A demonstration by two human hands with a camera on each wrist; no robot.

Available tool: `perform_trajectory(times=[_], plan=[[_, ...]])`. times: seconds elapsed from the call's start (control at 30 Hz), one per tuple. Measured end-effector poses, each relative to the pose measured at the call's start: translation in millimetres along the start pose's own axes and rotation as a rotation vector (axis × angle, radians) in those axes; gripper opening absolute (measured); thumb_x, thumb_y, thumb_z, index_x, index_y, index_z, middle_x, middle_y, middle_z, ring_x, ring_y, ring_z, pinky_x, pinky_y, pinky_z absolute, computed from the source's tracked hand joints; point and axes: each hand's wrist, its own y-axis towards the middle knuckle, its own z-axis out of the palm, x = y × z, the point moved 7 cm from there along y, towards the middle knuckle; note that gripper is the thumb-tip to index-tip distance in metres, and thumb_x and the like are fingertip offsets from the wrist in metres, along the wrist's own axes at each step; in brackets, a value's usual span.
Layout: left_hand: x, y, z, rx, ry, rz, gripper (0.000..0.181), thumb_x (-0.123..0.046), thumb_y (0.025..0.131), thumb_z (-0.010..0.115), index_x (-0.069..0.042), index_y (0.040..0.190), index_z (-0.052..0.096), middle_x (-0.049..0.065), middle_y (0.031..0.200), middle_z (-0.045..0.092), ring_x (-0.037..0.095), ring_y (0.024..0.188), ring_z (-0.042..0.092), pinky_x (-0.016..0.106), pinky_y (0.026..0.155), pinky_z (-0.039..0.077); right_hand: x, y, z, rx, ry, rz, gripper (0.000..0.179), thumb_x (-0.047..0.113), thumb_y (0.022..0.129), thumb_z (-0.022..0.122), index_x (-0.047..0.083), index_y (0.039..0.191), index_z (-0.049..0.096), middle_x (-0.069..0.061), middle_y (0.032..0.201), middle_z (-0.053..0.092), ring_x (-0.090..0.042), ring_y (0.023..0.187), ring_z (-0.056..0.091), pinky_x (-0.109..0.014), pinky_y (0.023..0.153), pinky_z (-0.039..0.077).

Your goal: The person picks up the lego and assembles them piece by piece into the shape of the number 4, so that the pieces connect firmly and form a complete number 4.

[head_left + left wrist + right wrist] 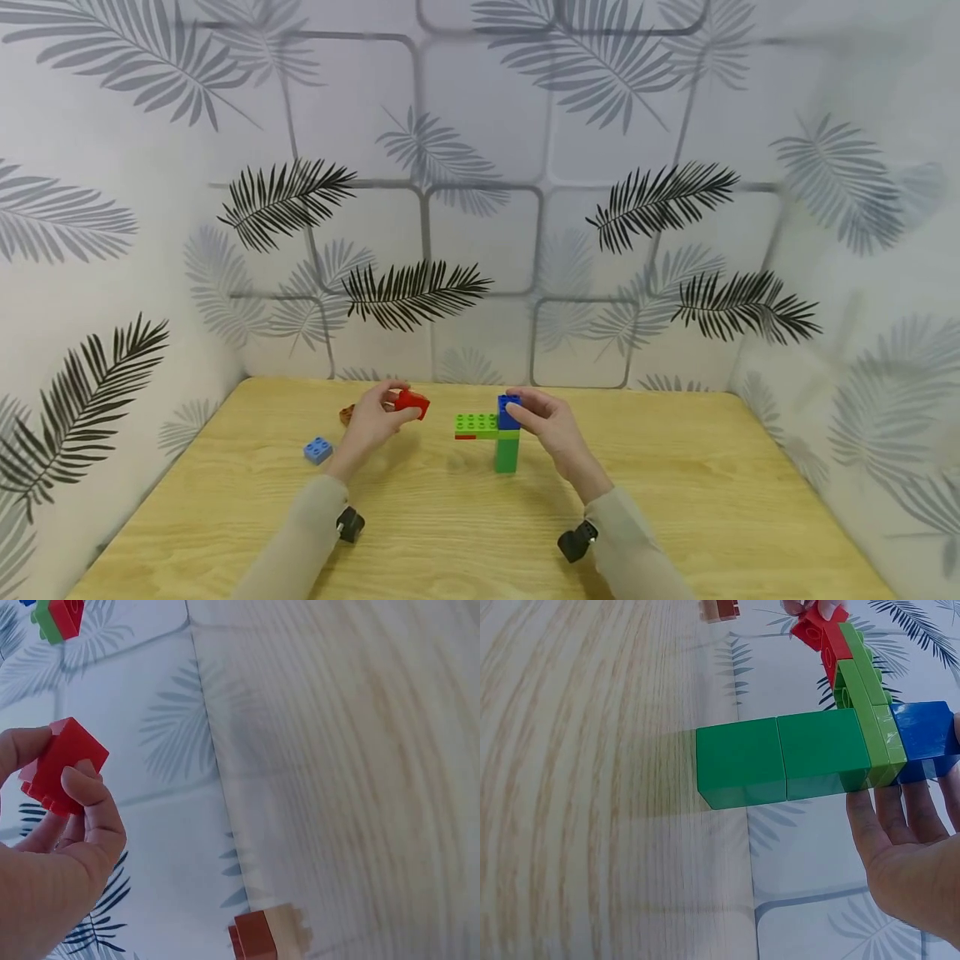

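Observation:
My left hand [371, 419] pinches a red brick [412, 404] in the air, left of a brick structure. The left wrist view shows the thumb and fingers on opposite sides of this red brick [66, 765]. At the structure's top, my right hand [558, 429] grips a dark blue brick [509, 413] between thumb and fingers. Two stacked dark green bricks [784, 760] form the upright below it. Light green bricks [476, 423] reach out leftward from the upright, with a smaller red brick [465, 437] under their far end.
A light blue brick [318, 450] lies on the wooden table [450, 542] at the left. Behind my left hand is a brown brick [346, 414], partly hidden; beside it in the left wrist view sits a tan piece [287, 930]. A leaf-patterned wall [480, 333] borders the table's back.

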Motion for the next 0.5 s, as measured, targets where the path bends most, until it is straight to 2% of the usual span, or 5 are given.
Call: perform_trajectory(times=[0.17,0.3,0.4,0.5], plan=[[-4.2,-4.8,3.3,-0.015,-0.043,0.019,0.047,-0.02,0.088,0.074,-0.014,0.131,0.056,0.014,0.117,0.064,0.024,0.096,0.061,0.039,0.074,0.057,-1.0,-0.9,1.5,0.0,0.009,0.001,0.04,0.024,0.093,0.069,0.008,0.13,0.063,-0.005,0.115,0.065,-0.015,0.109,0.059,-0.043,0.104,0.047],[-10.3,-6.4,7.3,0.014,-0.073,0.048,0.048,-0.022,0.091,0.072,-0.015,0.136,0.057,0.013,0.118,0.065,0.024,0.098,0.063,0.046,0.078,0.056,-2.1,-0.8,0.0,-0.014,0.001,0.009,0.04,0.023,0.094,0.068,0.009,0.13,0.063,-0.005,0.116,0.065,-0.015,0.111,0.057,-0.042,0.105,0.046],[-14.6,-6.9,9.2,0.016,-0.075,0.067,0.049,-0.023,0.092,0.071,-0.017,0.138,0.057,0.012,0.117,0.065,0.024,0.102,0.061,0.046,0.078,0.055,-1.1,0.0,-0.4,-0.007,-0.006,0.004,0.043,0.025,0.094,0.068,0.008,0.132,0.062,-0.006,0.118,0.065,-0.016,0.113,0.058,-0.042,0.105,0.046],[-21.2,-8.8,13.6,0.033,-0.1,0.113,0.049,-0.022,0.092,0.07,-0.016,0.139,0.056,0.014,0.119,0.064,0.026,0.106,0.061,0.046,0.08,0.056,0.6,0.0,-1.4,0.0,-0.009,-0.006,0.043,0.026,0.094,0.067,0.007,0.133,0.061,-0.007,0.119,0.065,-0.017,0.114,0.058,-0.043,0.105,0.046]])
